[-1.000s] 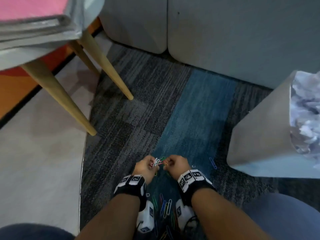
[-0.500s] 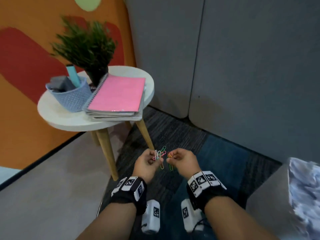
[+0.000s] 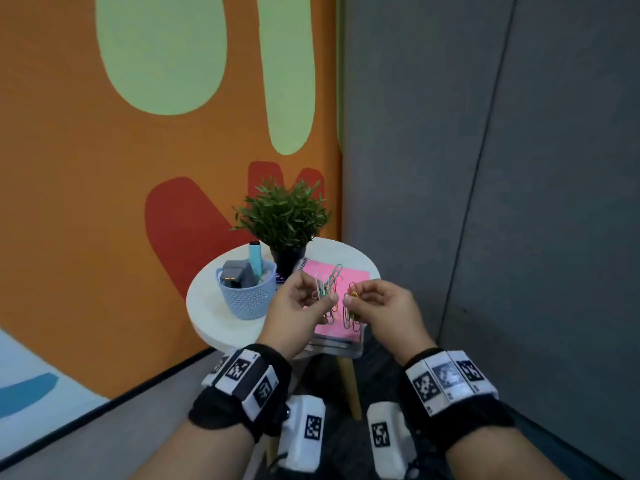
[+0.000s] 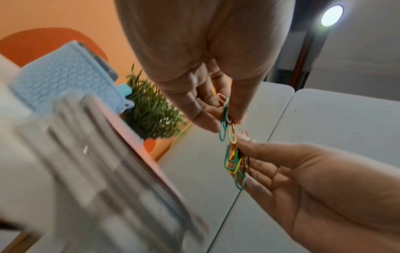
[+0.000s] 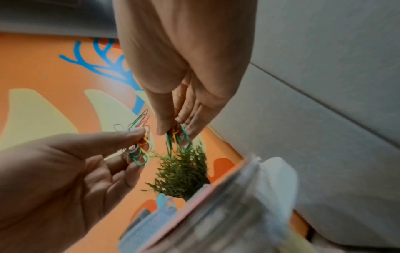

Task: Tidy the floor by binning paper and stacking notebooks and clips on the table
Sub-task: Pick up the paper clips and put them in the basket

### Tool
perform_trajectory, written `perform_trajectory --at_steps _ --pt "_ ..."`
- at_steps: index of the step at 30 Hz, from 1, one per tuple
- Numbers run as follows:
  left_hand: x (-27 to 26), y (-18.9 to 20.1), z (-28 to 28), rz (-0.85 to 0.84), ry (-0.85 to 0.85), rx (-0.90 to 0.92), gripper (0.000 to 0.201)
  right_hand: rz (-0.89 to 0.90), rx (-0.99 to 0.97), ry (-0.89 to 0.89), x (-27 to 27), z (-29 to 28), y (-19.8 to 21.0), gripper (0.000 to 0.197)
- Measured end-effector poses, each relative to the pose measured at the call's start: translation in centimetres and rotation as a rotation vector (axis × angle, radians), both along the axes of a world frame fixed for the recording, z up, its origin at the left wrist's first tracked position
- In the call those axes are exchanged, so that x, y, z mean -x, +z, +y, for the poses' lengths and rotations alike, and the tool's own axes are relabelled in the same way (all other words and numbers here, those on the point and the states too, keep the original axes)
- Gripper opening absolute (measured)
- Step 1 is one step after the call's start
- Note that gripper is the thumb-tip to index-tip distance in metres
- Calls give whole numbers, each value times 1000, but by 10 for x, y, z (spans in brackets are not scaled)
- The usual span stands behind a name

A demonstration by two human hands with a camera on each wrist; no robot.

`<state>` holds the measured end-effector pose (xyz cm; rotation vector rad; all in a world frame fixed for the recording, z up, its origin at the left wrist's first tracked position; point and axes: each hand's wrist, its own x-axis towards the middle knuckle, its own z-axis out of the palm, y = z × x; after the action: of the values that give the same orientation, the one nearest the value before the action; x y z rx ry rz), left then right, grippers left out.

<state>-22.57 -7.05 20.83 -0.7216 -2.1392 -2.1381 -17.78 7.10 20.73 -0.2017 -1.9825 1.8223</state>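
- My left hand point(image 3: 298, 313) is pinching a small bunch of coloured paper clips point(image 3: 327, 284) between thumb and fingertips; green, pink and pale ones are fanning upward out of the pinch.
- My right hand point(image 3: 381, 310) is pinching a second bunch of paper clips point(image 3: 351, 313) between thumb and forefinger, with green, yellow and orange ones hanging down below my fingertips.
- I am holding both hands close together in the air, thumbs nearly meeting, in front of and above the round white table point(image 3: 214, 317).
- The two bunches are hanging just beside each other; I cannot tell whether they are touching.
- A pink spiral notebook point(image 3: 349, 277) is lying on top of a stack of grey notebooks point(image 3: 337, 344) on the right part of the table, directly behind my hands in the head view.
- A pale blue woven basket point(image 3: 247, 303) is standing on the left part of the table, holding a turquoise marker point(image 3: 255, 259) and a grey block-shaped object point(image 3: 235, 273).
- A small potted plant point(image 3: 282, 220) is standing at the back of the table, just behind the basket and the notebooks.
- An orange wall point(image 3: 69, 220) with green and red shapes is rising behind the table, and grey panels point(image 3: 519, 168) are standing to the right.
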Motion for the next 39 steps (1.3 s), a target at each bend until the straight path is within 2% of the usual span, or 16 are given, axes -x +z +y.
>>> perform_trajectory --at_steps 3,6,9,14,16,22,26,29,34,39 --pt "24 28 -27 48 75 1 31 24 -7 49 28 -17 27 22" --pt "59 38 -50 89 168 29 29 52 -39 66 60 -35 41 22" --pt "93 34 -65 121 276 58 29 52 -80 34 96 -54 44 22" --pt "126 10 -70 143 365 206 35 16 -109 -60 148 -84 33 20" --pt "134 -1 -70 170 407 293 35 5 -136 -89 161 -92 27 19" --pt "133 -12 -68 367 686 671 22 -41 -286 -113 175 -98 12 17" --pt "133 -16 -71 415 696 781 14 -62 -478 -44 171 -99 14 23" --pt "135 -15 -73 438 691 843 12 -77 -560 -6 168 -102 17 18" --pt "137 -8 -73 445 639 879 16 -110 -543 33 167 -102 16 29" --pt "140 -4 -79 448 588 867 15 -112 -486 65 165 -102 13 29"
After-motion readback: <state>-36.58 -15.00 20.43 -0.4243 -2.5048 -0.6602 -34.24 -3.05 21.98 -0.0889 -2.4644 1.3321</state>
